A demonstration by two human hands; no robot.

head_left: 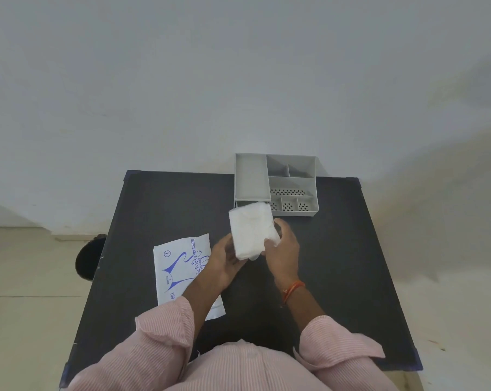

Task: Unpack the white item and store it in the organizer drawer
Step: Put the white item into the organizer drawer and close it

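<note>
A folded white item (252, 231), soft and roughly rectangular, is held up over the middle of the black table (159, 210). My left hand (223, 261) grips its lower left side and my right hand (284, 249) grips its right edge. The white packet printed in blue with a glove drawing (179, 266) lies flat to the left, partly under my left forearm. The grey organizer (292, 183) stands at the table's far edge, just behind the white item. Its drawer front (240, 204) shows at the lower left, largely hidden by the item.
A white wall rises right behind the table. A dark round object (90, 256) sits on the tiled floor beside the table's left edge. Bare black tabletop lies to the right of my hands and along the far left.
</note>
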